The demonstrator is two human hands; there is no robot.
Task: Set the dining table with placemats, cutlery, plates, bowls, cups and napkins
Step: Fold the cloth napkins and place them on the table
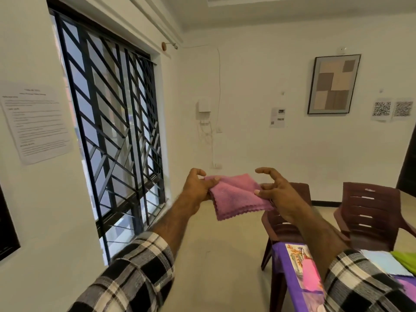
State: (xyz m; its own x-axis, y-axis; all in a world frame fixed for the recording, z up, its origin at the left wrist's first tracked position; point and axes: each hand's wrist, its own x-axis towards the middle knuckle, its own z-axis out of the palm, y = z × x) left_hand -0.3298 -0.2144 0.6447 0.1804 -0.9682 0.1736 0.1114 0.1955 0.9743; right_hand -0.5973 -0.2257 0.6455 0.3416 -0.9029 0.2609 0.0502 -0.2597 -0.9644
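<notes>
A pink cloth napkin, folded over, hangs in the air at chest height between my two hands. My left hand pinches its left edge between thumb and fingers. My right hand holds its right edge with the lower fingers, the forefinger and thumb lifted and curled above it. At the lower right lies the table with a purple cloth, a printed placemat on it, and a pale blue napkin and a green one beside my right sleeve.
Two dark brown plastic chairs stand beyond the table. A barred window fills the wall on the left, with a printed sheet taped beside it. A framed picture hangs on the far wall. Beige floor lies between window and table.
</notes>
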